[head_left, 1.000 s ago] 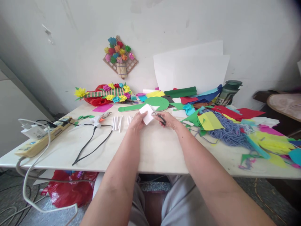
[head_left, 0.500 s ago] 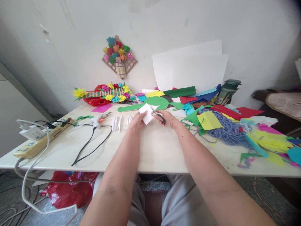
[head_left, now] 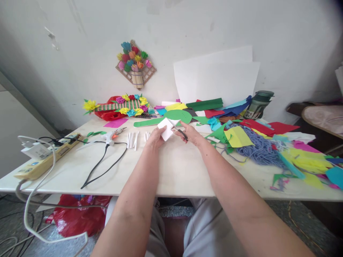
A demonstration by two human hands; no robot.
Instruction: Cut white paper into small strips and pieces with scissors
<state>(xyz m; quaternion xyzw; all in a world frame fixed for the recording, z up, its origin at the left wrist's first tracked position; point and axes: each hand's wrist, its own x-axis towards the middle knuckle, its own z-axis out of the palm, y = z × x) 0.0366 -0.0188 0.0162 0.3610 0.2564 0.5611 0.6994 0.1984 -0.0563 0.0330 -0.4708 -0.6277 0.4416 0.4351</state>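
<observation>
- Two hands, centre of the frame: the left hand (head_left: 157, 137) has its thumb and fingers clamped on the white paper (head_left: 166, 132); the right hand (head_left: 191, 135) has its fingers closed round the handles of the scissors (head_left: 183, 134)
- One piece of white paper, held above the table (head_left: 184, 175) at the frame's centre, a pointed flap at its upper right
- One pair of scissors, dark-handled, blades at the paper's right edge; whether they are parted I cannot tell
- White rolls (head_left: 131, 140) in two groups left of centre, packed too closely to count surely; the left hand is just beside the right-hand group
- One green cut-out (head_left: 178, 116), round with a long strip, partly hidden behind the paper
- One glue gun (head_left: 110, 138), centre left, its black cable (head_left: 82, 187) looped on the table
- One power strip (head_left: 49, 157), left edge
- One flower-trimmed guitar shape (head_left: 120, 106) and one flower hanging (head_left: 136, 64), upper left
- Two white sheets (head_left: 214, 80), upper right of centre
- One bottle (head_left: 258, 105), right; blue yarn (head_left: 259, 147) and coloured scraps (head_left: 239, 137) crowd the table below it
</observation>
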